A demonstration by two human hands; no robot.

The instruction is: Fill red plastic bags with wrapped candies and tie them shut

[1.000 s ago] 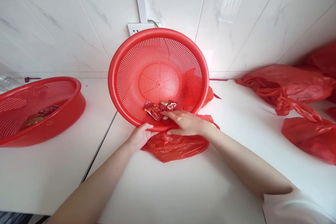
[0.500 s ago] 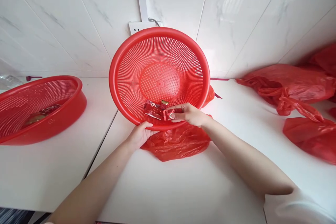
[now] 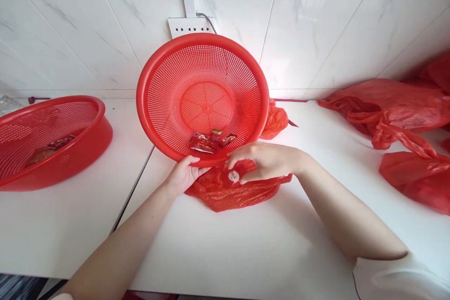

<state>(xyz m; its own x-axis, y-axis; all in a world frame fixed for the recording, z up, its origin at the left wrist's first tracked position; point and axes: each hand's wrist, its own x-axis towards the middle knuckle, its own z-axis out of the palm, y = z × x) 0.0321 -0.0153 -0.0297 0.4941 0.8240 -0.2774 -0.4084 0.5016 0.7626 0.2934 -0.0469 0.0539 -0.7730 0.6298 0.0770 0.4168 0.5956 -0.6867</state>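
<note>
My left hand [image 3: 183,176] holds the front rim of a red plastic basket [image 3: 262,103], which is tilted toward me. Low inside the basket lie a few small wrapped packets [image 3: 204,143], dark red, one with a gold end. Just outside the rim, my right hand [image 3: 262,161] is open, thumb and fingers apart. Below its fingertips is a small red packet with a round whitish patch [image 3: 233,177], against a red plastic bag [image 3: 225,201]. Whether that packet is falling or resting on the bag, I cannot tell. The bag lies on the white table, partly under the basket.
A second red basket [image 3: 80,159] with wrapped packets in it stands at the left. Tied red plastic bags [image 3: 415,108] lie at the right. A white power strip [image 3: 191,26] is on the tiled wall behind. A dark seam [image 3: 135,187] divides the tables.
My right hand has come out of the basket toward me and let go of the red packet, now over the bag. My left hand still holds the rim.
</note>
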